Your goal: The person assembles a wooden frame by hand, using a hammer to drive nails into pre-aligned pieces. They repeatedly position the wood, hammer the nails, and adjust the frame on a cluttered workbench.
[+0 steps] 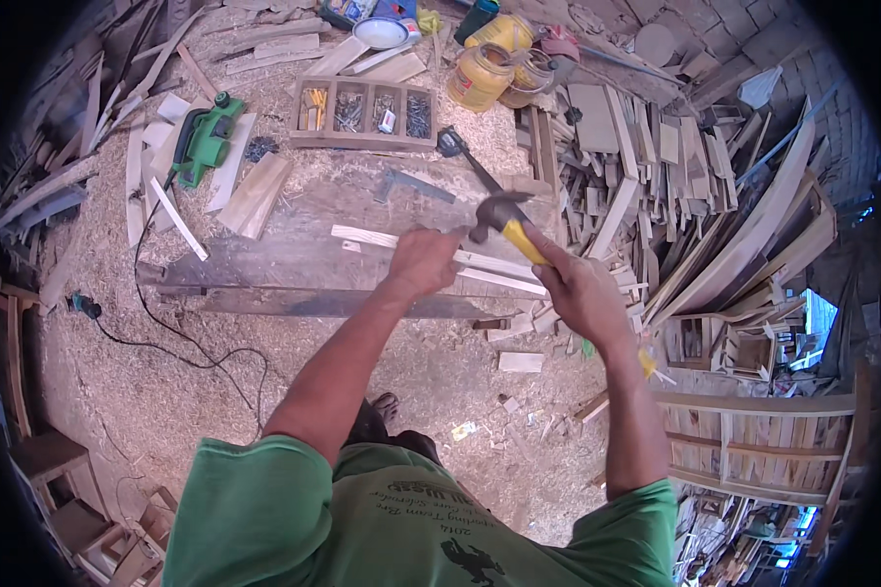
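My right hand [584, 293] grips a claw hammer [525, 241] by its yellow handle. The hammer's dark metal head is just right of my left hand [425, 262], above the pale wooden strips [367, 236]. These narrow strips lie nearly side by side across the workbench [294, 256], passing beneath my left hand. That hand rests on them with fingers bent and pressed together, thumb side toward the hammer head. Whatever is between its fingertips is too small or hidden to make out. Behind the hammer lies a dark long-handled tool [472, 163].
A divided wooden box [362, 144] of nails and small hardware stands at the bench's back, with a metal square [413, 186] before it. A green electric planer [206, 139] sits left, its cord trailing to the floor. Yellow plastic jars [480, 78] stand behind; scrap wood [607, 137] is piled right.
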Demonstrator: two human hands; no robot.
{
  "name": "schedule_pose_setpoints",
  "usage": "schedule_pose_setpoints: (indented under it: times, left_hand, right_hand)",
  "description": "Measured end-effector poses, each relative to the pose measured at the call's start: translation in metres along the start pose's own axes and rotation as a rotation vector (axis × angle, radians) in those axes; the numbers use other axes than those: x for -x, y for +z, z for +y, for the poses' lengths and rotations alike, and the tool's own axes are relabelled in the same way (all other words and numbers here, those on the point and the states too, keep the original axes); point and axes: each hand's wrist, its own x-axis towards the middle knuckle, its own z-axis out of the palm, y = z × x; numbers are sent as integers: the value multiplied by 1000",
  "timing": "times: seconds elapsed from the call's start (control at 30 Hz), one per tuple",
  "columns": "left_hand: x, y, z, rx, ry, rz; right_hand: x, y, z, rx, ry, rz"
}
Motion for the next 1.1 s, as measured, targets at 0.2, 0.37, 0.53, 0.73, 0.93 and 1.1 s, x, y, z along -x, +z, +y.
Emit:
schedule_pose_setpoints:
  times: [0.2,0.37,0.53,0.73,0.93,1.1]
  left_hand:
    - [-11,-8,-4,27,-18,-37]
    - [-16,0,-1,3,-10,-58]
    - [-24,1,-9,73,20,-18]
    - [6,-1,4,64,31,-16]
    - [27,18,1,57,97,74]
    - [23,18,-2,37,80,18]
  right_hand:
    - [8,12,-39,-67,24,254]
    - [1,6,2,82,1,-16]
    - [15,32,-23,-1450,667,-10]
    - [26,84,-80,-1899,704,219]
    - [34,141,-81,-2330,752,175]
    - [38,144,-96,-2361,787,132]
